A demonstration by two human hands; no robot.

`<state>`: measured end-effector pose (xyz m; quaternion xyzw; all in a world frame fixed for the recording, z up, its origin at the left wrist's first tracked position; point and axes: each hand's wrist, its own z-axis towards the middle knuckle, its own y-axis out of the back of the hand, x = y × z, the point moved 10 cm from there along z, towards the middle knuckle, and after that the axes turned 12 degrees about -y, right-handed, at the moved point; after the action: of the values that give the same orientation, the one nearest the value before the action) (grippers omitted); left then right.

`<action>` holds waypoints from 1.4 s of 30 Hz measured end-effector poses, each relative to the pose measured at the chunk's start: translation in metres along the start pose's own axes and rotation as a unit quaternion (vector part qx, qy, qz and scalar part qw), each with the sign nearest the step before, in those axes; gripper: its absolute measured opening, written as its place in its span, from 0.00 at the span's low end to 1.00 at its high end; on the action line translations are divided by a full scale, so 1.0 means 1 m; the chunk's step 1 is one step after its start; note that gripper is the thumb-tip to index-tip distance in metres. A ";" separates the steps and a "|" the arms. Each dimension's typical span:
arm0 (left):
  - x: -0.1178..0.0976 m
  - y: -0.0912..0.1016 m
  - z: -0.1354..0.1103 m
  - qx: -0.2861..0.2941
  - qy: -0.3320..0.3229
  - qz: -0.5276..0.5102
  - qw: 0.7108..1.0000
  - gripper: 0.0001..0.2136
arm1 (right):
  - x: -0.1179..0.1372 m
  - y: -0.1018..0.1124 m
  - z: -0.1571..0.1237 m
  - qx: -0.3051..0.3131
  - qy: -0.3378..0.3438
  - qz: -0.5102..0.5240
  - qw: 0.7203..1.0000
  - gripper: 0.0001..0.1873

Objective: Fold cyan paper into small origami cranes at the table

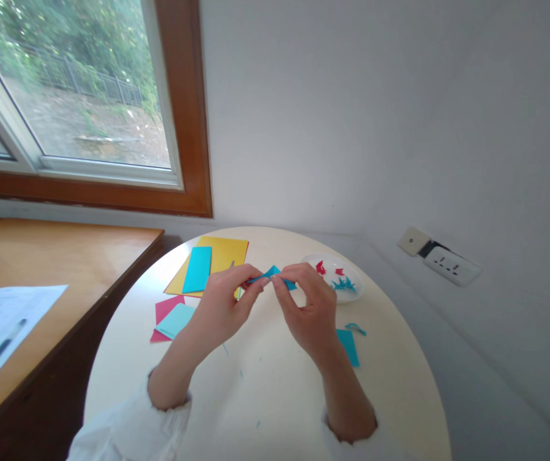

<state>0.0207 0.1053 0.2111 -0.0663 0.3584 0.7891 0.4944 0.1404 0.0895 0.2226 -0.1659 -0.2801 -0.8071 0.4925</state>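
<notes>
Both hands meet above the middle of a round cream table [265, 390]. My left hand [221, 307] and my right hand [306, 307] each pinch one end of a small folded blue paper piece [271, 273], held between them just above the tabletop. Fingers of both hands are closed on it. White sleeves cover my forearms near the bottom edge.
A yellow sheet [224, 253] with a blue strip [197, 269] lies behind the hands; pink paper [164, 310] and light blue paper [177, 320] lie left. A white plate [351, 296] with small red and blue folded pieces stands right. Blue scraps [349, 346] lie nearby. A wooden desk [63, 256] with papers is left.
</notes>
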 end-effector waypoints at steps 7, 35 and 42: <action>-0.007 0.000 0.000 -0.005 -0.022 0.006 1.000 0.10 | 0.002 0.002 -0.001 -0.020 -0.003 -0.004 1.000 0.05; 0.004 0.009 -0.001 -0.038 -0.037 -0.131 0.990 0.03 | -0.037 -0.014 -0.001 0.072 -0.153 0.250 0.953 0.06; 0.008 0.006 -0.001 -0.041 -0.014 -0.147 0.988 0.04 | -0.026 -0.013 0.000 0.080 -0.083 0.176 0.978 0.09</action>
<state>0.0111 0.1087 0.2097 -0.1274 0.3055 0.7223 0.6072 0.1409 0.1119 0.2050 -0.2391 -0.3506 -0.6659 0.6136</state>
